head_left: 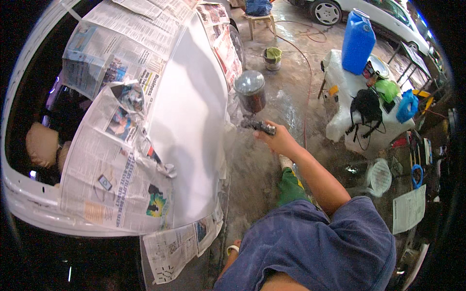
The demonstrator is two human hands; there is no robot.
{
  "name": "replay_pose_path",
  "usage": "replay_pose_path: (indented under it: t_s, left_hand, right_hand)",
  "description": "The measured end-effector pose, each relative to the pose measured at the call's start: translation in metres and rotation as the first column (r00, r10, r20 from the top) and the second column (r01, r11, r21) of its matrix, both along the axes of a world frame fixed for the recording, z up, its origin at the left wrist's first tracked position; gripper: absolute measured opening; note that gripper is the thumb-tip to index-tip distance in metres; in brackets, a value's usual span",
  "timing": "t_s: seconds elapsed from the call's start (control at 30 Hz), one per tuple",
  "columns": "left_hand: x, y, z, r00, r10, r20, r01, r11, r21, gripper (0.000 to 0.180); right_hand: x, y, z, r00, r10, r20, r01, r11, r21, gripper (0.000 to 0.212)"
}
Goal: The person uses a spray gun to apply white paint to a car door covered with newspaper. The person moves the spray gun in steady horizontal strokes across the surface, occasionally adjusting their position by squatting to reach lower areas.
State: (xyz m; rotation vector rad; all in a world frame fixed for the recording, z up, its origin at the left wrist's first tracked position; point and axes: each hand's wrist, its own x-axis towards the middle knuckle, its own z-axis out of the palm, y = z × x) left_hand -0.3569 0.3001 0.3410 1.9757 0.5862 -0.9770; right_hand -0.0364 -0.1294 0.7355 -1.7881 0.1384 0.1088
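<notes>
A paint spray gun (258, 127) with a round see-through cup on top is in my right hand (278, 139), fingers wrapped round its handle. It stands beside the white car panel (194, 92), which has greyish patches, and the nozzle faces toward the panel's edge. Newspaper sheets (131, 48) cover the car body around this panel. My left hand (237, 243) shows only in part below, beside my blue shirt, with a pale band at the wrist. Its fingers are hidden.
A red hose (309, 72) runs along the wet concrete floor. To the right, a covered table (335, 119) bears a blue jerrycan (358, 43), a black strapped item (366, 106) and a green bag (387, 89). A bucket (272, 60) stands farther off, and a white car (359, 14) is behind.
</notes>
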Motion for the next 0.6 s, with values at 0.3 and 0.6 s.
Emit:
replay_pose_path:
  t_s: [0.3,0.6]
  left_hand:
    - [0.111,-0.077,0.023,0.878,0.473,-0.077,-0.477,0.877,-0.058,0.022]
    - [0.178,-0.184,0.053,0.727,0.686,-0.023,-0.686,0.725,-0.058,0.024]
  right_hand:
    - [0.212,-0.05,0.042,0.984,0.109,0.143,-0.112,0.994,0.013,0.054]
    - [0.356,-0.074,0.027,0.971,0.172,0.166,-0.152,0.98,-0.127,0.06]
